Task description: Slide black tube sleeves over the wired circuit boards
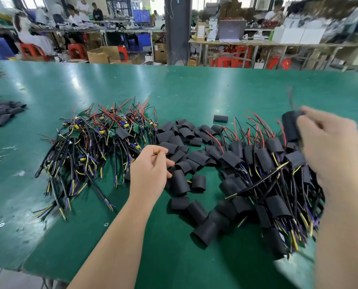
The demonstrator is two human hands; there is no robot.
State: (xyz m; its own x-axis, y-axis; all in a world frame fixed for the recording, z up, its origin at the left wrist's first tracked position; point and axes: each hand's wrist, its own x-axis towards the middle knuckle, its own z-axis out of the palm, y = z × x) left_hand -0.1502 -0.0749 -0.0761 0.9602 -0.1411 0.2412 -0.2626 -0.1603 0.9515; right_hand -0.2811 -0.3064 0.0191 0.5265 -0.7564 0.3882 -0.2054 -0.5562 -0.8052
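Note:
A heap of bare wired circuit boards (pixel 103 130) lies at the left of the green table (pixel 194 88). Loose black tube sleeves (pixel 180 140) are scattered in the middle. A pile of sleeved boards (pixel 274 176) with trailing wires lies on the right. My right hand (pixel 332 149) is raised over that pile and grips a sleeved board (pixel 290 126) whose red and black wires stick upward, blurred. My left hand (pixel 151 167) hovers at the edge of the loose sleeves, fingers curled, holding nothing that I can see.
A second batch of black sleeves (pixel 1 113) lies at the table's far left edge. Beyond the table are workbenches, red stools, cardboard boxes and several people. The near table edge runs diagonally at lower left.

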